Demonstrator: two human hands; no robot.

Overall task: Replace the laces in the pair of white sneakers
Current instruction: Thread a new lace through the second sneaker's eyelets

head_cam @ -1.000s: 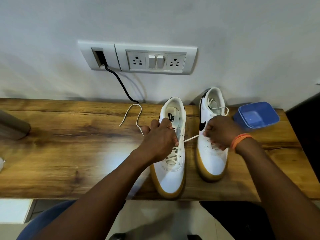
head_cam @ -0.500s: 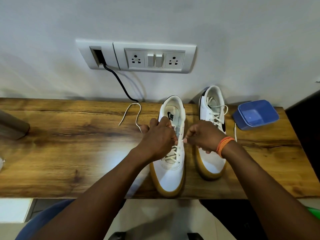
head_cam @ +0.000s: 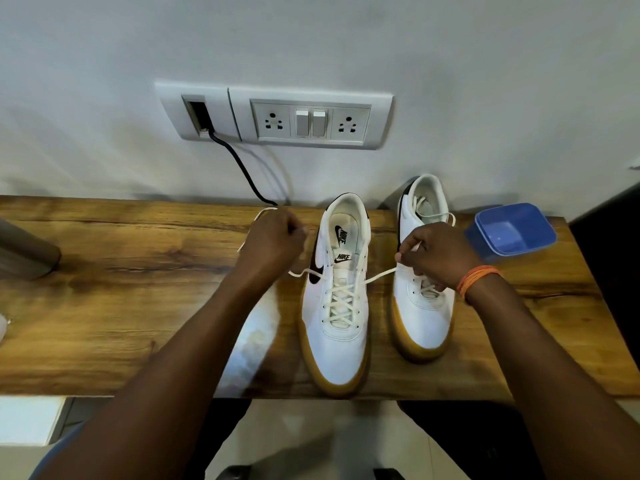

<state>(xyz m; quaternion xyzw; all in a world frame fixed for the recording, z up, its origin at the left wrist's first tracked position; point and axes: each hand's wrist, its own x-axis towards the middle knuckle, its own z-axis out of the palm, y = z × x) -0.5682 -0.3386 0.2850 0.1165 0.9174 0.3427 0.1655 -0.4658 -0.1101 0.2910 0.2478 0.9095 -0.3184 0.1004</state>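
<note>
On the wooden surface (head_cam: 138, 306), near its front edge, we are working on the left sneaker (head_cam: 337, 306), which is standing upright with its toe toward us; the right sneaker (head_cam: 424, 292) is sitting just beside it. Our left hand (head_cam: 273, 237) and right hand (head_cam: 436, 254) are each gripping one end of the lace (head_cam: 341, 299), fingers curled closed around it, and drawing it taut outward from the upper eyelets. We are judging the lace to be light, soft and limp, likely to slip under a loose pinch, so we are holding it close to the eyelets. The sneaker is looking light enough to slide under uneven pulling.
</note>
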